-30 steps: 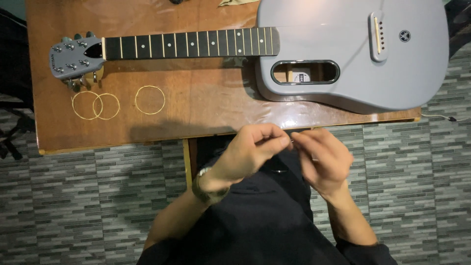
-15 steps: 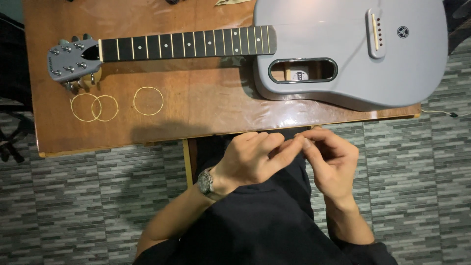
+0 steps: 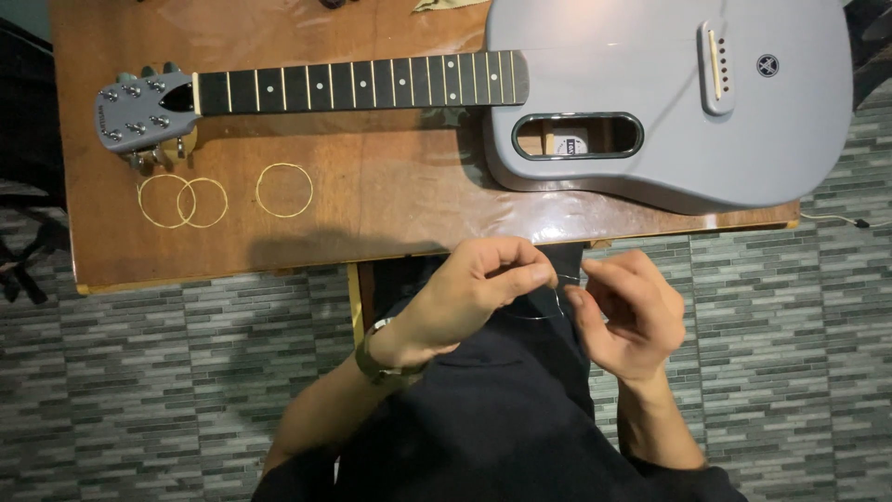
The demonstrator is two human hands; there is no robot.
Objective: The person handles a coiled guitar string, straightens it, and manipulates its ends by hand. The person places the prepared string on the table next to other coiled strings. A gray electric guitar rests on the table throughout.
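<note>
Both hands pinch a thin coiled string: left hand, right hand; uncoiling it slowly should avoid kinks.

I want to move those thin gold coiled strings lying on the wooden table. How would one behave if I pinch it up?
The nearest thin gold coiled string looks like fine wire, so probably very light and springy. Lying flat on the brown wooden table, it may resist pinching and could uncoil.
</note>
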